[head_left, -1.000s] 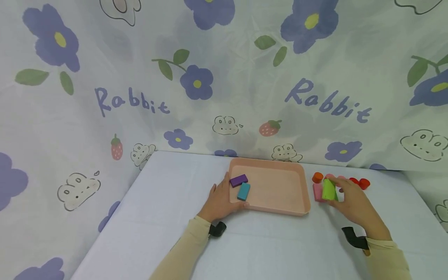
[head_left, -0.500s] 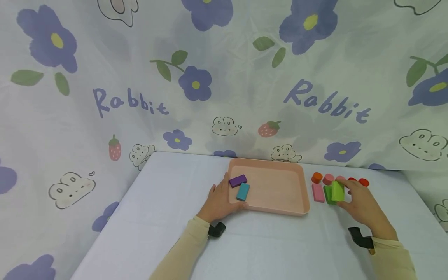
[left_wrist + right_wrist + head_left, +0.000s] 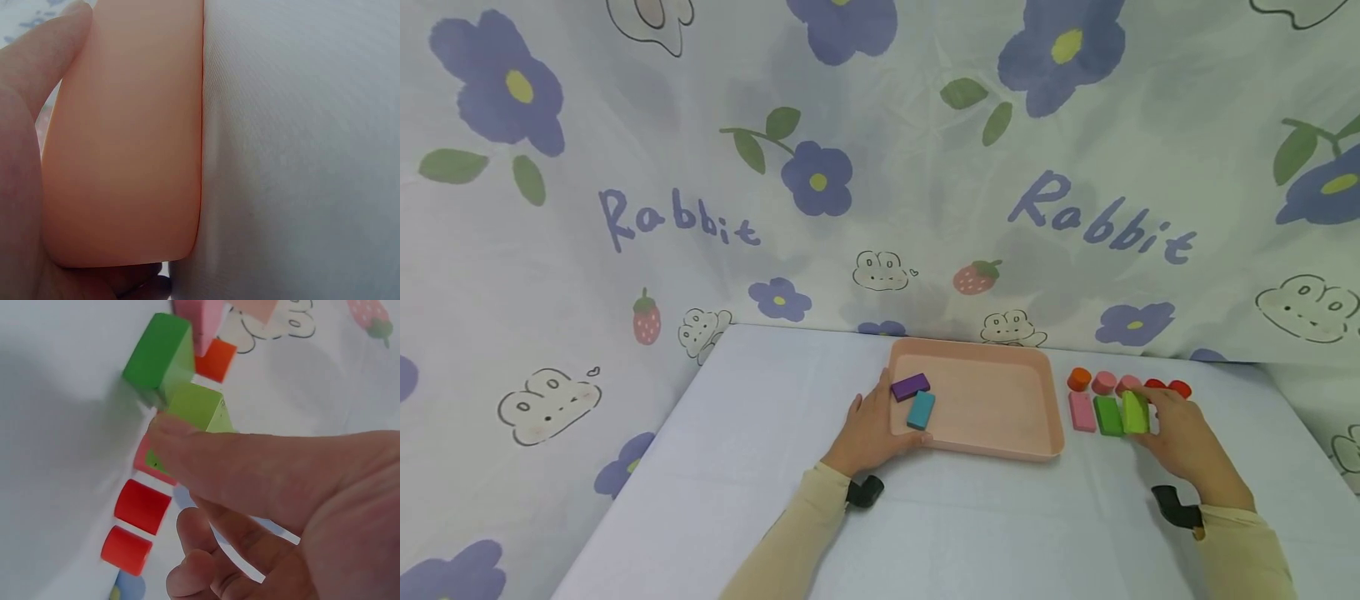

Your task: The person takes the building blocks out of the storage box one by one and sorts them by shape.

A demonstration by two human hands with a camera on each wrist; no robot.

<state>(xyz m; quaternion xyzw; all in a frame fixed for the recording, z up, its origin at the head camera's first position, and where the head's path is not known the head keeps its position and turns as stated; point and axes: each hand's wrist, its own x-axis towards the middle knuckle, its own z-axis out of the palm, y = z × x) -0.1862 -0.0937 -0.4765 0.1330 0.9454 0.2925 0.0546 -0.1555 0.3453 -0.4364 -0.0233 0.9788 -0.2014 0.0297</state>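
Observation:
My left hand (image 3: 867, 429) grips the near-left corner of a peach tray (image 3: 992, 447), thumb along its front wall and fingers at its left side. In the left wrist view the tray wall (image 3: 131, 137) fills the space beside the thumb. A purple block (image 3: 911, 387) and a blue block (image 3: 921, 411) lie at the tray's left end. Right of the tray, my right hand (image 3: 1183, 437) pinches a light green block (image 3: 1134, 412) between thumb and fingers. It stands just right of a darker green block (image 3: 1107, 416), with a pink block (image 3: 1082, 412) further left.
Behind the blocks runs a row of short cylinders: an orange one (image 3: 1078, 379), a pink one (image 3: 1103, 382), another pink one, and red ones (image 3: 142, 506). A white cloth covers the table (image 3: 715, 467). A patterned curtain (image 3: 910, 192) hangs behind its back edge.
My right hand has moved right with the light green block, from in front of the darker green block to its right side. The left hand and tray stay put.

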